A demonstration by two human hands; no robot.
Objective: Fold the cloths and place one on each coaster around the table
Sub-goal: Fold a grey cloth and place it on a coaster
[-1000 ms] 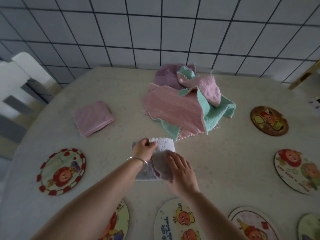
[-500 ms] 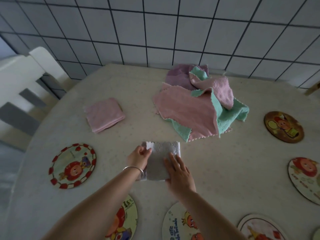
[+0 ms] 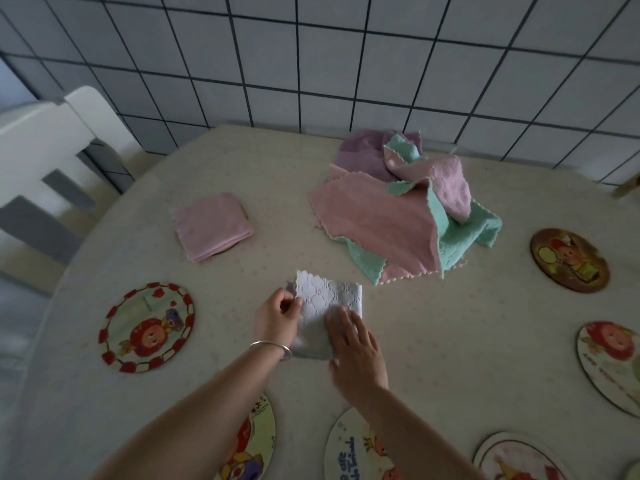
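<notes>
The cloth (image 3: 323, 299) is lying on the counter (image 3: 450, 341), with the left hand (image 3: 277, 318) sitting at its left edge and the right hand (image 3: 356, 355) lying on its near right part. Behind the cloth to the right, the pile (image 3: 408, 216) is sitting; behind it to the left, a folded cloth (image 3: 211, 226) is lying on a coaster. Left of the cloth a coaster (image 3: 147, 327) is lying, and more coasters are lying nearer and to its right.

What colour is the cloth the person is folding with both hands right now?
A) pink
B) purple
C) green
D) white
D: the white cloth lies under both hands, the left hand pinching its edge and the right hand resting flat on it, while the pink, green and purple ones sit in the pile of cloths beyond.
</notes>
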